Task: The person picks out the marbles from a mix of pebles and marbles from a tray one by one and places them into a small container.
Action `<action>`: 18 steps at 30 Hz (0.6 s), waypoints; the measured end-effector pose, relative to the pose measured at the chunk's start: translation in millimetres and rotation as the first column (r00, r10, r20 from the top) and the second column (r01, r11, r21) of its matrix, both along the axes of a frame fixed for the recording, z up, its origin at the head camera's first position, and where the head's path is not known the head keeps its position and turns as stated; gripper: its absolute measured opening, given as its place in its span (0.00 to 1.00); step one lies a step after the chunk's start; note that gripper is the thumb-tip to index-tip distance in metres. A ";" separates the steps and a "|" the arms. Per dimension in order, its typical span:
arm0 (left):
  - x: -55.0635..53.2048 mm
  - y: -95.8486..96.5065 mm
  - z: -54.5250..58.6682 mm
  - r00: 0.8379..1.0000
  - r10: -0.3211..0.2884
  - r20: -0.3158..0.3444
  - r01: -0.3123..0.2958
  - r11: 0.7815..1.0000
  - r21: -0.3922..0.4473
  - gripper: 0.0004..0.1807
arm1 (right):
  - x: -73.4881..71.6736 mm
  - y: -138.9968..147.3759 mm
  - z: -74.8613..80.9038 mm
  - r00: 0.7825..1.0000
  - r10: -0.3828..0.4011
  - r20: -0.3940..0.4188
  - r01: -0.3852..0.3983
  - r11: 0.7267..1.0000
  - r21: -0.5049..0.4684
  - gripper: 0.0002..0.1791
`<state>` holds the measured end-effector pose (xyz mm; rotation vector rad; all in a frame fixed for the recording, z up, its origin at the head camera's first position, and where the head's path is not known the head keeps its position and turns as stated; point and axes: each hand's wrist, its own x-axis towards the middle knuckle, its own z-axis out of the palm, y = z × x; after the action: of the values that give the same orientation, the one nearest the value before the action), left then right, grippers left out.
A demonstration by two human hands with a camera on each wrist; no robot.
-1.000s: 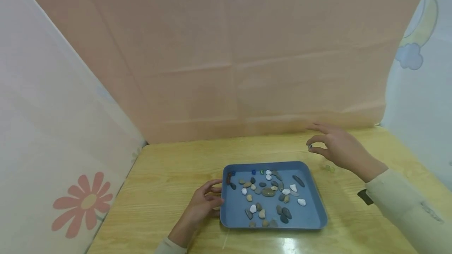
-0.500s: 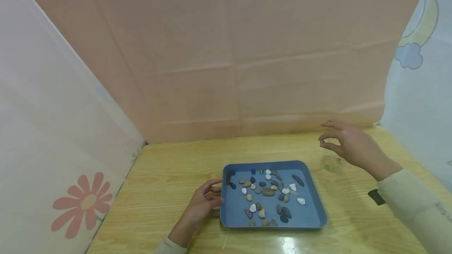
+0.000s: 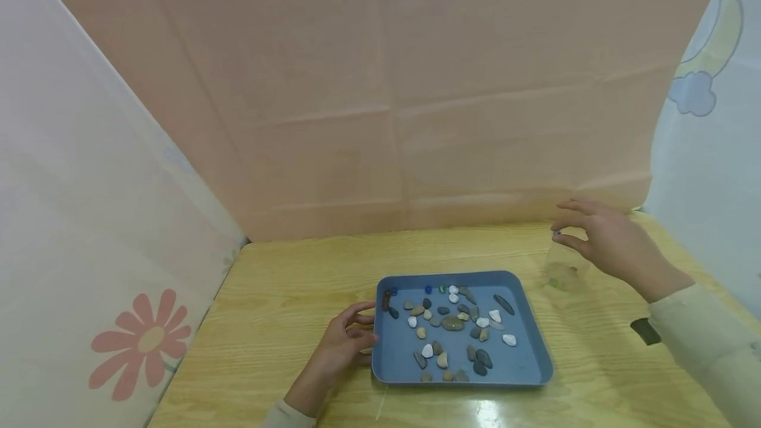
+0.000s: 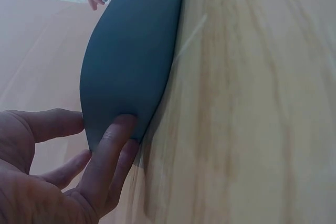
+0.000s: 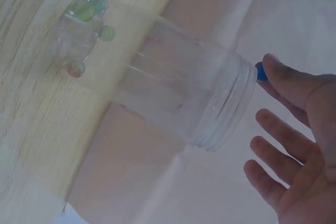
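Observation:
My right hand [image 3: 612,243] pinches a small blue marble [image 5: 261,72] between thumb and index finger, the other fingers held apart. In the right wrist view the marble is right at the threaded mouth of a clear jar [image 5: 168,77]. Several green and reddish marbles [image 5: 76,68] lie at the jar's bottom. My left hand [image 3: 341,342] rests against the left side of a blue-grey tray [image 3: 464,383], its fingertips touching the outer wall [image 4: 131,40]. Pebbles in white, tan and dark grey are scattered in the tray, with a few blue and green marbles [image 3: 428,289] along its far side.
The jar stands on the wooden table [image 3: 297,283] to the right of the tray, toward the back. A pink-beige sheet [image 3: 309,117] hangs along the table's back edge. Patterned pale panels [image 3: 89,183] stand at the left and right sides.
My right hand has moved rightward and slightly back with the marble, from beside the jar to over its mouth. My left hand stays at the tray's side.

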<state>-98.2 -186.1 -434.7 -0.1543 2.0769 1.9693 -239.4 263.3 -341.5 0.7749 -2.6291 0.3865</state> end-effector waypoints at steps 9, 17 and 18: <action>-0.3 -0.1 0.7 1.000 0.000 -0.006 0.000 1.000 -0.021 0.35 | -1.1 6.9 0.3 1.000 -0.018 -0.021 0.018 1.000 -0.009 0.10; 0.2 -1.8 0.1 1.000 0.000 -0.006 0.000 0.999 -0.036 0.35 | 0.1 7.7 0.8 0.999 -0.035 0.002 0.035 0.999 0.003 0.10; 0.3 -2.0 0.3 1.000 0.001 -0.005 -0.001 0.999 -0.037 0.35 | 0.1 7.4 1.0 0.999 -0.036 0.003 0.036 0.999 0.002 0.11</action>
<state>-97.9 -188.1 -434.4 -0.1576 2.1175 1.9349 -239.3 270.7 -340.5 0.7270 -2.6430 0.3751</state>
